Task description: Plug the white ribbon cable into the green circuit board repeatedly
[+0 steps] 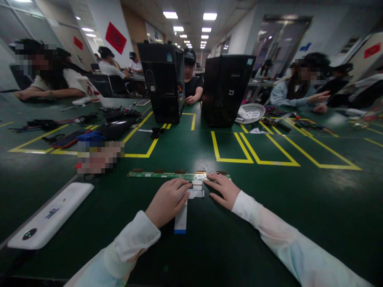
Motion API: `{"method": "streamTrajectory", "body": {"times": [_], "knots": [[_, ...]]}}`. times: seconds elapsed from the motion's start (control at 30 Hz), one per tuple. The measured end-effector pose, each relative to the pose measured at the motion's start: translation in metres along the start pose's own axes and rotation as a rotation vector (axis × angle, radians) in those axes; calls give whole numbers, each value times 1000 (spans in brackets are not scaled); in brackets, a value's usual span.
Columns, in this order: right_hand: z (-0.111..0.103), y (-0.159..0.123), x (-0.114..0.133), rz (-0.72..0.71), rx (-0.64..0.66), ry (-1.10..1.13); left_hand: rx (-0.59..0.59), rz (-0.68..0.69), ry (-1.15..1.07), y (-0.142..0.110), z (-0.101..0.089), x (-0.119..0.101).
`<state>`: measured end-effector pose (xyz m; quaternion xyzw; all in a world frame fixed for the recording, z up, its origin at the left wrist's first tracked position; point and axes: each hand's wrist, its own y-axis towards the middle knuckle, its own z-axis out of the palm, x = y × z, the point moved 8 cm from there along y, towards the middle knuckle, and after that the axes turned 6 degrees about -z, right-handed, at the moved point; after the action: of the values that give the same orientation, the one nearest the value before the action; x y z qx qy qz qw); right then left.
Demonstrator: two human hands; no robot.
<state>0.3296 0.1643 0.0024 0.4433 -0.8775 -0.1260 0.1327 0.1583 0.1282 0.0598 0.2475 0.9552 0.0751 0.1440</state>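
Note:
A narrow green circuit board (161, 175) lies crosswise on the table in front of me, with brownish tabs along its far edge. A white flat ribbon cable (181, 217) with a blue end extends towards me from the connector area at the board. My left hand (170, 199) is closed around the cable's folded upper part, thumb and index finger close to the connector; their exact contact is partly hidden. To the right of the connector, my right hand (223, 189) has its fingers apart, with fingertips resting on or beside the board.
Two black computer towers (163, 83) (227, 91) stand beyond the board. A white power bank (50, 215) lies at left, near cables and a black-and-blue bundle (92, 137). A white basket (250, 113) sits at back right. Yellow tape marks the green table; several people sit around.

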Motion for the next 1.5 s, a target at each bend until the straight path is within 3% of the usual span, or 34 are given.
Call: {"method": "streamTrajectory", "body": {"times": [0.13, 0.27, 0.47, 0.6, 0.9, 1.13, 1.37, 1.5], "knots": [[1, 0, -1, -2, 6, 2, 56, -37, 39, -21, -7, 11], [1, 0, 0, 2, 24, 5, 103, -120, 80, -52, -1, 30], [3, 0, -2, 5, 20, 3, 14, -223, 126, -98, 8, 64], [4, -1, -2, -5, 12, 6, -51, -258, 146, -116, 11, 72], [1, -1, -1, -15, -12, -7, -91, -372, 115, -106, 14, 73], [-11, 14, 33, -126, 5, 27, -99, -362, 112, -102, 17, 76], [3, 26, 37, 42, 96, -1, -100, -359, 113, -102, 16, 76], [5, 26, 36, 62, 107, -5, -120, -354, 108, -102, 14, 74]]}}
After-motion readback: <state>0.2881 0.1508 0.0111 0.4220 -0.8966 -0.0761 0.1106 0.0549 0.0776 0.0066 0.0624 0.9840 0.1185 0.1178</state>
